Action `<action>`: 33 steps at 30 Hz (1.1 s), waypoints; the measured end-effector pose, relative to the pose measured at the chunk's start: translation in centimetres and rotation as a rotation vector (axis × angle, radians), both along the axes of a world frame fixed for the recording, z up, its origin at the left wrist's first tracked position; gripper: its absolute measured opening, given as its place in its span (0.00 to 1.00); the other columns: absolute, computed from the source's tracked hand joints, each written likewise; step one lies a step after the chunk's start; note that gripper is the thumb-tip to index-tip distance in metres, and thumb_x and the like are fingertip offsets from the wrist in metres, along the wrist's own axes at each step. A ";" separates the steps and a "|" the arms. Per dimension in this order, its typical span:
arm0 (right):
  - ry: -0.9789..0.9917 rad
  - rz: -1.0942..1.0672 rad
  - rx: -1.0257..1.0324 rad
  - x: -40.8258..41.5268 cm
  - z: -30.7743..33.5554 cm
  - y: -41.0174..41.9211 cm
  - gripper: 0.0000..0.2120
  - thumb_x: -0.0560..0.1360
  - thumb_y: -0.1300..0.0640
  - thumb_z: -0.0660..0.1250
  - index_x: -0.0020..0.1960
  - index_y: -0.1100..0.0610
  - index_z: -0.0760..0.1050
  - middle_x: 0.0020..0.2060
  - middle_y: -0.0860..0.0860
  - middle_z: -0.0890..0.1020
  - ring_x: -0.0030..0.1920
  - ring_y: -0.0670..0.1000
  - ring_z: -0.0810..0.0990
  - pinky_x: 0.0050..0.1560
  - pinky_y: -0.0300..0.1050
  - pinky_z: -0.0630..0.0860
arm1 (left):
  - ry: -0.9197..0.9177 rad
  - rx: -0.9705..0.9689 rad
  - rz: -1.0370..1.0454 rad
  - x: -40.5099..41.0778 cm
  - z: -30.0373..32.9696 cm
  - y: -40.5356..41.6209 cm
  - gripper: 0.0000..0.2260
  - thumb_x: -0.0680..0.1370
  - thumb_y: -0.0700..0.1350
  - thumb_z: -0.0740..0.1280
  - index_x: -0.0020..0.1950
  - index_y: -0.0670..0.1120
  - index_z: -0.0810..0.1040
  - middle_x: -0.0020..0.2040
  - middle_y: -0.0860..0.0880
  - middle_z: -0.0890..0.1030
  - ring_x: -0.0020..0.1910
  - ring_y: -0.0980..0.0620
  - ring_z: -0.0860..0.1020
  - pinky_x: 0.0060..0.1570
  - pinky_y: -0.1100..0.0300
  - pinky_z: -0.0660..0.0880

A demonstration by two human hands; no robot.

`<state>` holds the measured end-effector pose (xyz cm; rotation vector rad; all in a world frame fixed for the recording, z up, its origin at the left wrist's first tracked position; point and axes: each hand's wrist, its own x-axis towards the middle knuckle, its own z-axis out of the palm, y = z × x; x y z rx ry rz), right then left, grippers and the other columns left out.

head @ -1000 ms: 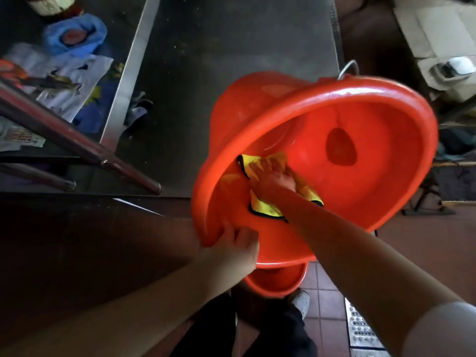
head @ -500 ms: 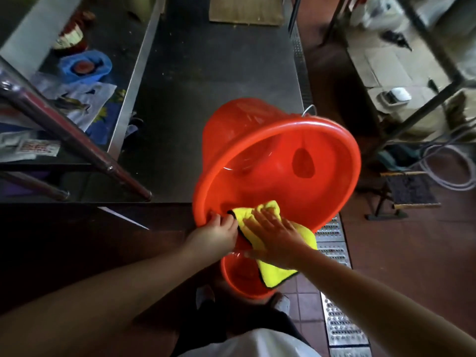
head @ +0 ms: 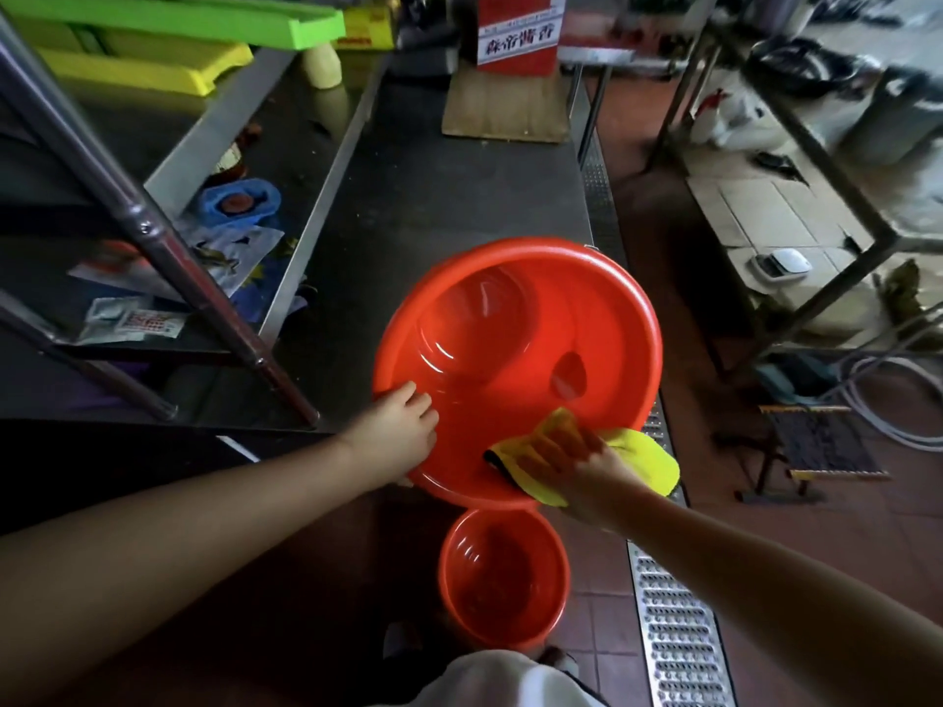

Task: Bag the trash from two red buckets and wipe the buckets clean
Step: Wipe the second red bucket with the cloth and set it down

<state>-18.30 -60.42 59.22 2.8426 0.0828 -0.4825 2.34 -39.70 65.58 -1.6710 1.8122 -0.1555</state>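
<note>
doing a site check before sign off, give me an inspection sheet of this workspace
surface: steel counter, dark, with specks of dirt.
job's things: big red bucket tilted on the counter edge, looks empty; small red bucket upright on the floor below; yellow cloth over the big bucket's near rim.
clutter: wrappers and papers on the left shelf; cardboard at the counter's far end.
grippers: left hand grips the big bucket's rim; right hand presses the cloth on the rim.
cables: hose coil on the floor at right.
surroundings: red tiled floor, drain grate, metal rack.
</note>
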 end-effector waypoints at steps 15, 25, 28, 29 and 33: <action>-0.013 -0.207 0.221 1.7 -1.5 0.3 0.39 0.73 0.27 0.54 0.80 0.41 0.55 0.76 0.49 0.66 0.75 0.59 0.65 0.66 0.57 0.68 | 0.183 -0.221 0.143 -5.0 -5.4 -2.9 0.29 0.74 0.70 0.60 0.44 0.44 0.80 0.43 0.44 0.79 0.44 0.43 0.76 0.48 0.47 0.72; 0.072 -0.370 0.126 6.8 -5.1 -0.6 0.27 0.82 0.40 0.47 0.80 0.40 0.51 0.78 0.50 0.59 0.79 0.58 0.51 0.75 0.65 0.51 | 0.183 -0.219 0.121 -6.2 -5.8 -1.3 0.27 0.70 0.71 0.65 0.44 0.46 0.81 0.43 0.45 0.82 0.45 0.44 0.79 0.45 0.51 0.75; 0.148 -0.352 0.327 8.5 -5.8 2.1 0.28 0.83 0.40 0.48 0.81 0.43 0.49 0.80 0.49 0.53 0.80 0.58 0.49 0.73 0.65 0.58 | 0.180 -0.252 0.137 -6.3 -5.9 -1.7 0.26 0.65 0.72 0.68 0.40 0.50 0.83 0.39 0.49 0.81 0.39 0.48 0.79 0.40 0.56 0.76; 0.101 -0.284 0.387 8.5 -6.0 2.5 0.28 0.83 0.41 0.52 0.81 0.44 0.51 0.80 0.50 0.55 0.80 0.59 0.52 0.73 0.65 0.61 | 0.181 -0.256 0.139 -6.3 -6.2 -1.5 0.26 0.65 0.72 0.68 0.41 0.50 0.83 0.39 0.49 0.81 0.39 0.49 0.79 0.40 0.56 0.76; 0.068 -0.287 0.246 8.7 -6.4 -0.6 0.29 0.81 0.44 0.57 0.80 0.43 0.53 0.78 0.53 0.59 0.77 0.64 0.57 0.72 0.71 0.56 | 0.175 -0.245 0.129 -6.4 -7.1 -1.0 0.23 0.66 0.69 0.70 0.41 0.49 0.81 0.40 0.48 0.81 0.39 0.47 0.79 0.42 0.54 0.76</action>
